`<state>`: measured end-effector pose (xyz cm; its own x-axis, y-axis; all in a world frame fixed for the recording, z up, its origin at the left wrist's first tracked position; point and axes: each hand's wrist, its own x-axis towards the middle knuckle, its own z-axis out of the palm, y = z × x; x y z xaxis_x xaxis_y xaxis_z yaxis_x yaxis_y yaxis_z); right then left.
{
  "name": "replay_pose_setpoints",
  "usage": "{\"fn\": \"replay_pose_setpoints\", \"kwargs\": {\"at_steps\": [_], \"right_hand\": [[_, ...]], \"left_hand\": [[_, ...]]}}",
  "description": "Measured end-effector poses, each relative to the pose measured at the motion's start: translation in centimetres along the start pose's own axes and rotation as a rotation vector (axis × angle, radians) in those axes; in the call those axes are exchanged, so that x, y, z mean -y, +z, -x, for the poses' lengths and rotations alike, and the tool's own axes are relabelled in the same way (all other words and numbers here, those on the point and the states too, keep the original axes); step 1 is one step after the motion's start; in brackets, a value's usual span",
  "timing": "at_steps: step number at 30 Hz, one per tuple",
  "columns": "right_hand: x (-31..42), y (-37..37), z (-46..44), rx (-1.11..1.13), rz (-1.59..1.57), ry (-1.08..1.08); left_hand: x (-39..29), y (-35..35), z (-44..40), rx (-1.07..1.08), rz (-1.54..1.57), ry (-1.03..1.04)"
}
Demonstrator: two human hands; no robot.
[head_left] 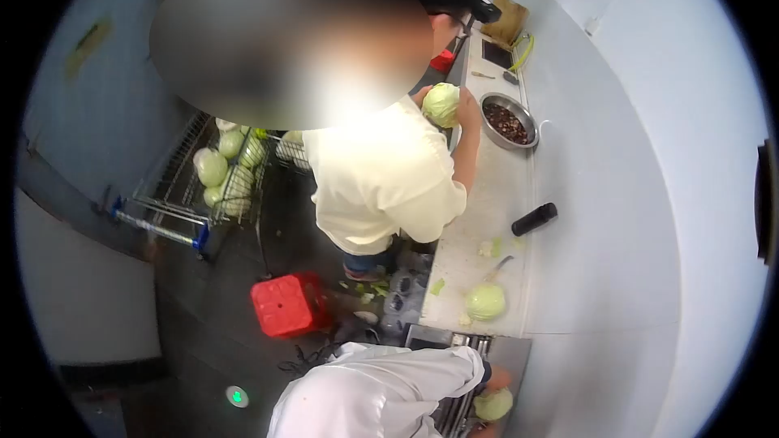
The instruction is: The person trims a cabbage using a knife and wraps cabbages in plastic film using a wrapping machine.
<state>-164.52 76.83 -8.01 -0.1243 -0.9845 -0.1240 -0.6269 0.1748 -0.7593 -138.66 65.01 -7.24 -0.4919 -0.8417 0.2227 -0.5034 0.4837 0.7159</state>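
Note:
Neither my left hand nor my right hand can be made out as my own. A person in a pale yellow shirt (381, 178) holds a green cabbage (441, 105) between both hands beside the long counter (479, 203). At the bottom, a person in a white shirt (349, 393) has their hands around another cabbage (493, 404), partly cut off by the frame. A third cabbage (485, 302) lies on the counter near a knife (505, 263) and leaf scraps.
Wire carts hold several cabbages (212, 168) at the left. A red stool (288, 305) stands on the dark floor near leaf scraps. Along the counter are a black bottle (534, 219), a metal bowl of dark pieces (508, 122) and a wooden board (505, 19). A blur hides the upper left.

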Motion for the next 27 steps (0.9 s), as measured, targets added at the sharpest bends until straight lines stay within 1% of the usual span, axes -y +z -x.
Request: {"fn": "replay_pose_setpoints", "kwargs": {"at_steps": [3,6,9,12,16,18,21,24,25,26,27], "right_hand": [[0.4,-1.3,-0.7,0.048,0.072,-0.011],[0.7,-1.7,-1.3,0.087,0.080,-0.014],[0.5,-1.7,-2.1,0.131,0.050,-0.016],[0.0,-1.2,-3.0,0.192,-0.037,-0.003],[-3.1,-2.2,-5.2,0.352,-0.300,0.022],[-1.2,-1.3,-4.4,0.257,-0.004,-0.012],[0.9,-0.2,-3.0,0.150,0.473,-0.034],[0.9,0.3,-2.4,0.123,0.859,-0.037],[0.8,0.5,-2.1,0.120,0.917,-0.048],[2.0,0.7,-1.1,0.059,0.949,-0.136],[3.3,0.6,-0.3,0.060,0.872,-0.106]], "left_hand": [[-1.6,-2.8,0.0,0.004,-0.013,-0.042],[-2.7,-5.2,1.1,-0.047,-0.004,-0.091],[-2.9,-7.2,1.8,-0.031,-0.124,-0.080],[-3.1,-8.5,2.5,-0.032,-0.169,-0.078],[-5.4,-11.3,4.9,-0.011,-0.229,-0.098],[-5.3,-11.2,5.3,-0.038,-0.226,-0.081],[-4.6,-11.0,5.2,0.012,-0.220,-0.083],[-3.9,-10.3,5.4,-0.013,-0.236,-0.051],[-3.3,-9.8,5.1,-0.008,-0.239,-0.071],[-2.6,-9.4,4.8,-0.001,-0.242,-0.090],[-2.3,-8.3,4.5,0.010,-0.243,-0.106]]}}
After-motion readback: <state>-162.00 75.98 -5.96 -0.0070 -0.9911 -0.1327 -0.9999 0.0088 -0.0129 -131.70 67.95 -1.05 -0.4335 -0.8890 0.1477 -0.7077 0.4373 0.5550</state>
